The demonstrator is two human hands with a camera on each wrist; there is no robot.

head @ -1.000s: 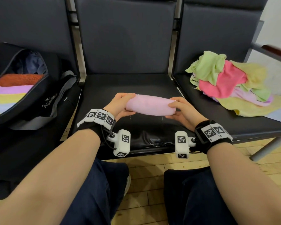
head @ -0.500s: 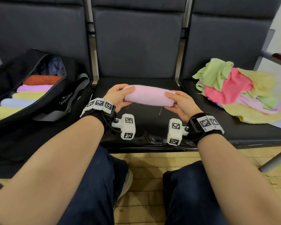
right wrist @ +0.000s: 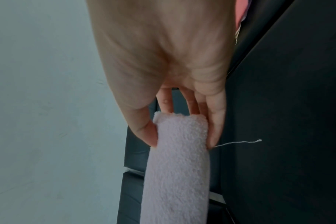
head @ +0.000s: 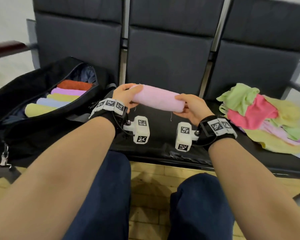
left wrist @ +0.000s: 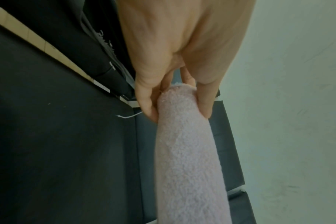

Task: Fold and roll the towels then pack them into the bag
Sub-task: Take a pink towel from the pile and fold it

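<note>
Between the two hands, above the middle seat (head: 159,129), the rolled pink towel (head: 158,100) hangs level: the left hand (head: 126,95) pinches one end, the right hand (head: 191,108) the other, thumb and fingers curled round it. Rolling looks finished; packing is in hand. Next it must travel left into the open bag (head: 42,132), beside the rolls (head: 62,99) already packed, while loose towels (head: 260,115) wait on the right seat.
</note>
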